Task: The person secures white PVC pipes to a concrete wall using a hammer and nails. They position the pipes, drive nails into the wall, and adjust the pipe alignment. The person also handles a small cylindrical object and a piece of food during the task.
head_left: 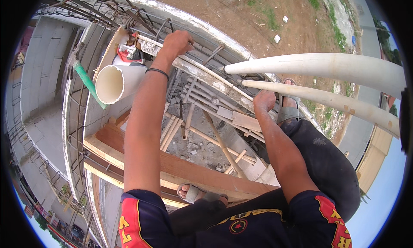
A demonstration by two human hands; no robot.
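My left hand [177, 44] reaches past a long, concrete-stained board [206, 74], its fingers curled above the steel reinforcing bars [213, 54]. Whatever those fingers hold, if anything, is hidden. At the board's near right end, my right hand [264, 100] is closed, knuckles up; I cannot make out what is inside it. Just beyond that hand, a thin white pipe [318, 93] and a thicker white pipe [314, 64] rise from the bars. A wide, cut white pipe [118, 82] lies left of my left forearm.
My feet are apart: one sandal [193, 193] on a timber beam [215, 179], the other [289, 106] by the wall edge. Between them, a deep opening shows wooden props [223, 142] and rubble far below. A green-handled hammer [86, 80] hangs at left near bare rebar.
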